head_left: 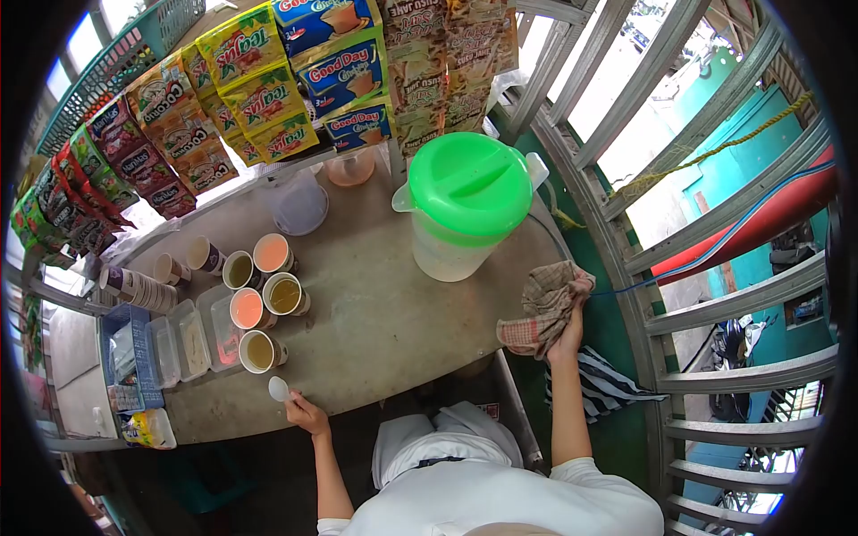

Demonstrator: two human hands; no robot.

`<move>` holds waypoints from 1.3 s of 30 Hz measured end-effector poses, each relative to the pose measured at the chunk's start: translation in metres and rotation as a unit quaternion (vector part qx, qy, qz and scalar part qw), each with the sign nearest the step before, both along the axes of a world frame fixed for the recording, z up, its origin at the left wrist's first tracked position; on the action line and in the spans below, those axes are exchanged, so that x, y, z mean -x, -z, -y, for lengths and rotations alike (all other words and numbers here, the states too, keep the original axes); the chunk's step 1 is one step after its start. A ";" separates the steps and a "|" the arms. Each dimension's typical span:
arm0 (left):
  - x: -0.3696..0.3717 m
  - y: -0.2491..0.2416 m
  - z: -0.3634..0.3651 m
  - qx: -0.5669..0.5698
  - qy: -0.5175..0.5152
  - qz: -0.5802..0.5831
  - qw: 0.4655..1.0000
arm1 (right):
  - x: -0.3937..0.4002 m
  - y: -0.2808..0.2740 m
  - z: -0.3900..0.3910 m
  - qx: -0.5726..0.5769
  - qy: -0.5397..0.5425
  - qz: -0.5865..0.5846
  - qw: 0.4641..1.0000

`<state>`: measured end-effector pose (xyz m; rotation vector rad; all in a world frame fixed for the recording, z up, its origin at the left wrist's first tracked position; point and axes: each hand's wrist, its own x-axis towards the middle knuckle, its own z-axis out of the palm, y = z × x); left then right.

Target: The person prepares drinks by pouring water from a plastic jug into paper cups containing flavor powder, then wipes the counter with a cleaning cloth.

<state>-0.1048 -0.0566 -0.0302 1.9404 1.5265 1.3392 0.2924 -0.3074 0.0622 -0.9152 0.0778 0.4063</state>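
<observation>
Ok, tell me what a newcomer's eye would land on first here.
The big pitcher with a bright green lid at the counter's far right. Then the colourful drink sachets hanging above, and the filled cups clustered left. The right hand grips a checked cloth; the left hand holds a white spoon.

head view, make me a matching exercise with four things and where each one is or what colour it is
Things:
1. pitcher lid
2. checked cloth
3. white spoon
4. blue basket

Matches:
a. in the left hand
b. bright green
c. left end of the counter
d. gripped by the right hand

Pairs: 1-b, 2-d, 3-a, 4-c
</observation>
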 end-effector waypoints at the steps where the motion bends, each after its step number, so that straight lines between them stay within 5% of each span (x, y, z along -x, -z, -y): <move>1: 0.000 0.000 0.001 -0.002 0.000 0.000 1.000 | 0.008 -0.003 -0.007 0.072 0.033 0.046 0.996; 3: -0.001 -0.002 0.000 -0.009 0.000 0.001 1.000 | 0.013 0.006 -0.010 0.245 0.027 0.187 0.951; 5: -0.001 0.000 0.000 -0.007 -0.002 0.009 1.000 | 0.012 0.035 -0.009 0.434 -0.049 0.364 0.823; 10: 0.001 0.002 0.002 0.000 -0.008 0.001 1.000 | 0.029 0.038 -0.040 0.612 -0.086 0.560 0.552; 14: -0.001 0.002 0.001 -0.014 -0.008 0.004 1.000 | 0.062 0.014 -0.061 0.399 -0.332 0.495 0.697; 18: -0.003 -0.001 0.003 0.009 -0.005 0.022 1.000 | 0.083 -0.006 -0.093 0.373 -0.256 0.512 0.731; 21: -0.003 0.001 0.002 -0.019 -0.007 0.021 1.000 | 0.094 0.026 -0.135 0.419 -0.249 0.636 0.598; 24: -0.004 0.001 0.005 -0.023 -0.017 0.010 1.000 | 0.145 0.037 -0.155 0.382 -0.351 0.724 0.455; 27: -0.004 0.002 0.004 -0.029 -0.013 0.018 0.999 | 0.159 0.048 -0.172 0.228 -0.443 0.762 0.414; 33: -0.003 0.005 0.005 -0.044 -0.017 0.012 0.999 | 0.117 0.046 -0.263 0.459 -0.256 0.695 0.491; 36: -0.003 0.007 0.005 -0.044 -0.015 0.007 0.999 | 0.145 0.044 -0.266 0.420 -0.308 0.706 0.480; 39: -0.003 0.005 0.004 -0.045 -0.013 0.006 0.999 | 0.174 0.047 -0.224 0.249 -0.404 0.755 0.454</move>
